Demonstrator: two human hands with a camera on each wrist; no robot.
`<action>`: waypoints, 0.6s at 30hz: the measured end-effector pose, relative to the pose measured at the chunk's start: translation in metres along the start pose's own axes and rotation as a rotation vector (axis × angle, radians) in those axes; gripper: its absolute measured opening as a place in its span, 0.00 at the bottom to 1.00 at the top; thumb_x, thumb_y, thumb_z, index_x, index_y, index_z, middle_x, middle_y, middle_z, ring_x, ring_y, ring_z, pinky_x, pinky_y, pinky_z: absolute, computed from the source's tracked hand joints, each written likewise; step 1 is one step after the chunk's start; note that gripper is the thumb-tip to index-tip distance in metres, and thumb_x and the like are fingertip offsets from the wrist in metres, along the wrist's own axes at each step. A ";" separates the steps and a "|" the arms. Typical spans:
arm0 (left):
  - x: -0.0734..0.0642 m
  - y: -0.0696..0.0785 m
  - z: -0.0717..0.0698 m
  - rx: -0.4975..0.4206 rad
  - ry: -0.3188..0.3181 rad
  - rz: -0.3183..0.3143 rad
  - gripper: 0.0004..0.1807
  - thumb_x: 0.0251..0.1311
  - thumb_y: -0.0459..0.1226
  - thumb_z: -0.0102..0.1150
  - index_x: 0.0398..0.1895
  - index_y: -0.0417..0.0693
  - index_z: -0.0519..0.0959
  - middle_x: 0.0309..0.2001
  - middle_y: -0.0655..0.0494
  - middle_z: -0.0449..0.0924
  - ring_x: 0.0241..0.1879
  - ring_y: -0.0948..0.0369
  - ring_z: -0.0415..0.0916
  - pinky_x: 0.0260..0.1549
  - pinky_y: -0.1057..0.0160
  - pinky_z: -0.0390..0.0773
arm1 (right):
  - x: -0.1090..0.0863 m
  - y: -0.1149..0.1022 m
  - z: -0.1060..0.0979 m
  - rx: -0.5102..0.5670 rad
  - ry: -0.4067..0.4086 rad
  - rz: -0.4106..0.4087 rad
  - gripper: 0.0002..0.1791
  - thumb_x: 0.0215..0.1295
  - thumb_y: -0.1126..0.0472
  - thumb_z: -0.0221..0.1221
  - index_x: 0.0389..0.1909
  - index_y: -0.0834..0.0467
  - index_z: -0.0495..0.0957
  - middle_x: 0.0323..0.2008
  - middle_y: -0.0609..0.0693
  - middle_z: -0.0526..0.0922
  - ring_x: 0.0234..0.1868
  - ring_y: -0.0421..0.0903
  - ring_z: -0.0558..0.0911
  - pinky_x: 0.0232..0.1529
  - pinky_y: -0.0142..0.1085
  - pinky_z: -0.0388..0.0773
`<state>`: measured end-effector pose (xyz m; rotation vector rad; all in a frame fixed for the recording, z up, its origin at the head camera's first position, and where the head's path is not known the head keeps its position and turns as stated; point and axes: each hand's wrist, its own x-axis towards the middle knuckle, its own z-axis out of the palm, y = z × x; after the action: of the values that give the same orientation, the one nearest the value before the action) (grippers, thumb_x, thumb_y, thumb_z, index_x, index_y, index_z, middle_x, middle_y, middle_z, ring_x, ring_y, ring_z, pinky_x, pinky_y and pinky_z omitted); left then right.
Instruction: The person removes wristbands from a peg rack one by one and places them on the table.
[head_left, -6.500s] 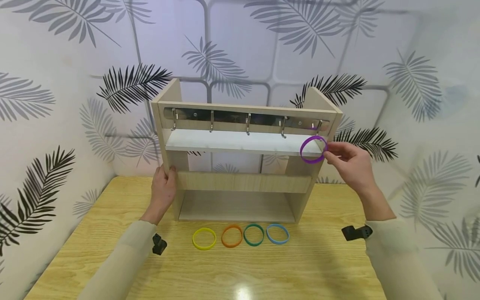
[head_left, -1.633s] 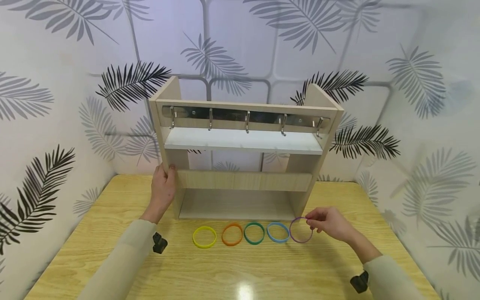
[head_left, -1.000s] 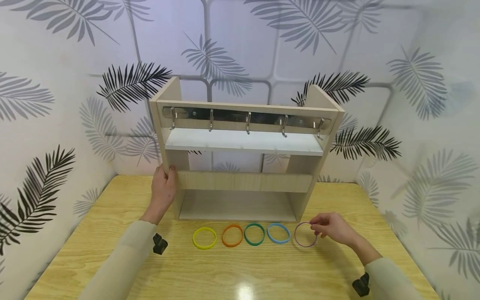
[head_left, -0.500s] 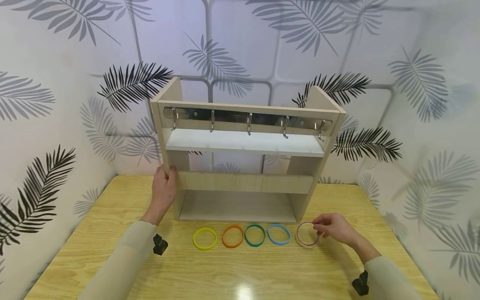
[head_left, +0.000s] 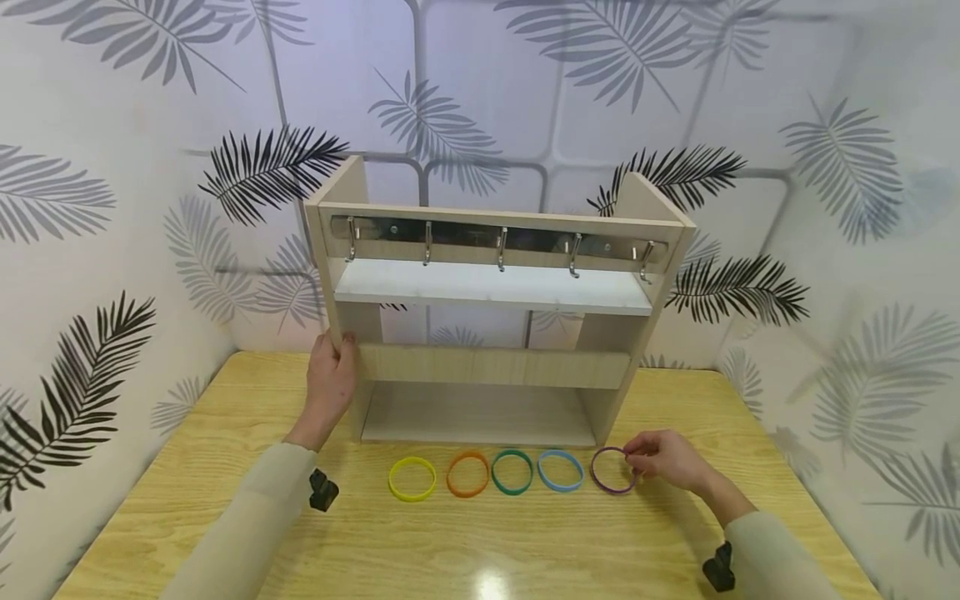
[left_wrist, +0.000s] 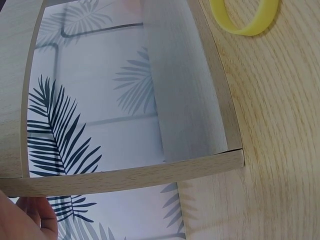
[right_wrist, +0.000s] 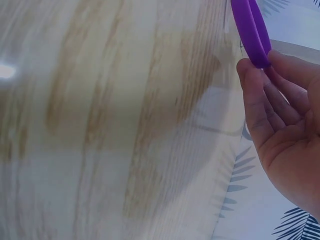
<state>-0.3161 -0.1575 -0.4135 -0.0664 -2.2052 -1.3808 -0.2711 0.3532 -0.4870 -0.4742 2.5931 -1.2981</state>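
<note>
My right hand (head_left: 670, 460) pinches the right edge of a purple silicone wristband (head_left: 592, 473) between thumb and fingertips, low over the table to the right of a row of bands. In the right wrist view, thumb and index finger hold the same purple band. My left hand (head_left: 328, 385) grips the left side panel of a small wooden shelf unit (head_left: 491, 367), fingers behind it and thumb in front. A metal rail (head_left: 461, 237) with several hooks, nothing hanging on them, runs across the shelf's top. Yellow (head_left: 412, 499), orange (head_left: 467, 495), green (head_left: 513, 492) and light blue wristbands (head_left: 564, 488) lie in front.
The shelf stands on a wood-grain table (head_left: 420, 550), near a leaf-patterned wall (head_left: 480, 83). A white shelf board (head_left: 487, 286) sits below the hooks. The yellow band (left_wrist: 245, 30) also shows in the left wrist view.
My right hand has brought the purple band down from beside the rightmost hook to the table, at the right end of the row, then lowered it flatter. The left hand keeps its grip.
</note>
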 end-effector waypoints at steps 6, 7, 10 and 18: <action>0.001 0.001 0.002 -0.004 0.003 0.003 0.25 0.71 0.45 0.37 0.57 0.32 0.69 0.43 0.37 0.69 0.36 0.48 0.65 0.35 0.51 0.65 | 0.000 0.003 -0.001 -0.087 0.015 -0.036 0.11 0.60 0.67 0.60 0.41 0.71 0.78 0.33 0.59 0.83 0.26 0.48 0.81 0.26 0.38 0.78; 0.001 0.001 0.002 -0.003 0.004 0.003 0.25 0.71 0.45 0.37 0.57 0.32 0.69 0.43 0.37 0.69 0.36 0.48 0.65 0.35 0.51 0.65 | 0.000 0.004 -0.001 -0.100 0.020 -0.040 0.11 0.60 0.68 0.61 0.41 0.70 0.78 0.33 0.59 0.83 0.26 0.47 0.81 0.26 0.38 0.78; 0.001 0.000 0.002 0.007 0.006 0.009 0.25 0.71 0.45 0.37 0.56 0.32 0.70 0.42 0.38 0.69 0.36 0.48 0.65 0.35 0.52 0.65 | 0.000 0.005 -0.001 -0.120 0.028 -0.043 0.11 0.59 0.67 0.61 0.41 0.69 0.79 0.33 0.58 0.83 0.27 0.46 0.81 0.26 0.38 0.78; -0.001 0.004 -0.004 0.008 -0.040 -0.016 0.26 0.72 0.47 0.36 0.56 0.32 0.68 0.42 0.38 0.68 0.36 0.48 0.64 0.34 0.52 0.65 | -0.005 0.000 0.000 -0.114 0.041 -0.022 0.14 0.61 0.66 0.60 0.44 0.71 0.77 0.36 0.59 0.82 0.29 0.48 0.81 0.27 0.39 0.78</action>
<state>-0.3123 -0.1587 -0.4098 -0.0744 -2.2489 -1.3905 -0.2666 0.3552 -0.4864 -0.5021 2.7142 -1.1837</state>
